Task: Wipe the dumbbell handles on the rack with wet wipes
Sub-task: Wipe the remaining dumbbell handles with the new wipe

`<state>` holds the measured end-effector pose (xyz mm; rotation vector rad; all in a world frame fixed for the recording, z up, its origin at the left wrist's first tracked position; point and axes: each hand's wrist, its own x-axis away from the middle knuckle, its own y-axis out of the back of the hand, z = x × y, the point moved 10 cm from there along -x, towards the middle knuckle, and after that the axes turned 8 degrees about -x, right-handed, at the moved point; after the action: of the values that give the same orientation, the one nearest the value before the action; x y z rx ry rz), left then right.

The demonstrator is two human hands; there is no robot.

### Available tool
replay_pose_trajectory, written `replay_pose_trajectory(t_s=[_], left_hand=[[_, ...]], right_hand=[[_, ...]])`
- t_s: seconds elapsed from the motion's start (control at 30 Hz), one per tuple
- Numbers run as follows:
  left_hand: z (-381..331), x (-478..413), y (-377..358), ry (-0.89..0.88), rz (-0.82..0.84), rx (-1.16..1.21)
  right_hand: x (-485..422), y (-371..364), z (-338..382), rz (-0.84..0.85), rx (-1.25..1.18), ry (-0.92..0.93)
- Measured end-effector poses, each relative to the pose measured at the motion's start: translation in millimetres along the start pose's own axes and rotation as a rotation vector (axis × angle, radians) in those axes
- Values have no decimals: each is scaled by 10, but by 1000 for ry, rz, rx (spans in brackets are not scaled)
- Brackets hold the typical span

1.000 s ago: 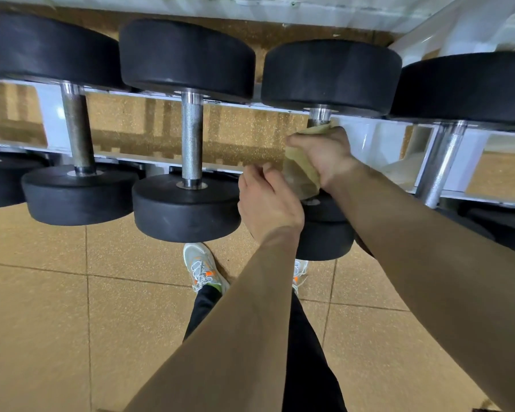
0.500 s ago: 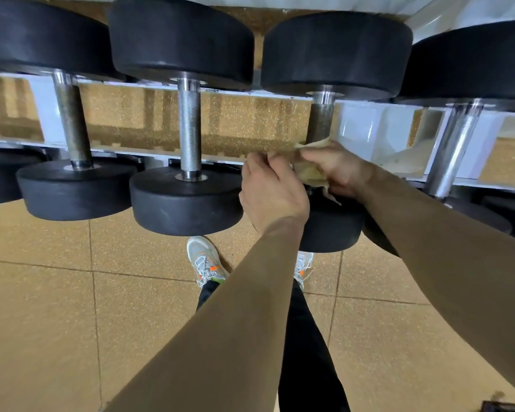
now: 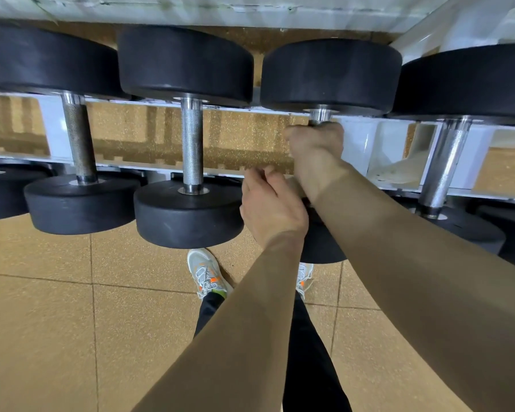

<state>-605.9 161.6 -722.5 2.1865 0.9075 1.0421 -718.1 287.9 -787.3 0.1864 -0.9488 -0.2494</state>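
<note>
Dumbbell handle (image 3: 319,115) clamped in the right hand (image 3: 315,150), fingers curled round it just under the far black head, only a short shiny stub left showing. Lies front to back across the white rack (image 3: 356,150), third along in view. Also racked on the same tier, side by side: a dull knurled bar (image 3: 79,144), a brighter knurled bar (image 3: 192,144), and a polished bar (image 3: 443,165) off to the right, each between two black heads. Left hand (image 3: 272,209) low beside the near head, fingers bent inward; cannot tell whether gripping anything. Pale edge (image 3: 293,185) peeking out between the two hands, too hidden to name. Underneath, tan floor tiles (image 3: 57,337) and a grey-and-orange shoe (image 3: 207,275).
</note>
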Motion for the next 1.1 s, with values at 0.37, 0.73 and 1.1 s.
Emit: replay_pose_trajectory(t_s=[0.37,0.73,1.1], left_hand=[[11,16,-5,6,10,-11],[-27,-36,-121,-28,133,-178],[9,-165,-478,-127,696,-283]], right_hand=[[62,-124,-112,634,-240,-165],[343,187,-385,570,-96,-286],[380,741,-355,305,-436,-236]])
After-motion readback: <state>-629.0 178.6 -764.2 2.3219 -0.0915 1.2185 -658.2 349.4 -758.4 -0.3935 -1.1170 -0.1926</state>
